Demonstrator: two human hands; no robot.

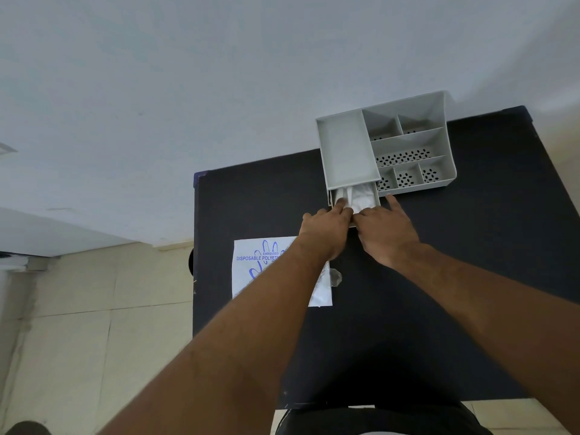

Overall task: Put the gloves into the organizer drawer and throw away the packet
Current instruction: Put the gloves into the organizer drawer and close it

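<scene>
A grey plastic organizer (pixel 348 149) stands at the far edge of a black table (pixel 251 208). Its drawer (pixel 375 196) is pulled out toward me, with crumpled clear gloves (pixel 359 194) inside. My left hand (pixel 326 227) and my right hand (pixel 387 230) meet at the drawer's front edge, fingers resting on the gloves and the drawer front. The glove packet (pixel 260 268), white with blue hand print and lettering, lies flat on the table under my left forearm.
The organizer's right half has several open compartments (pixel 405 155) with perforated floors. A pale wall rises behind the table. Tiled floor (pixel 94 309) shows to the left, beyond the table's left edge.
</scene>
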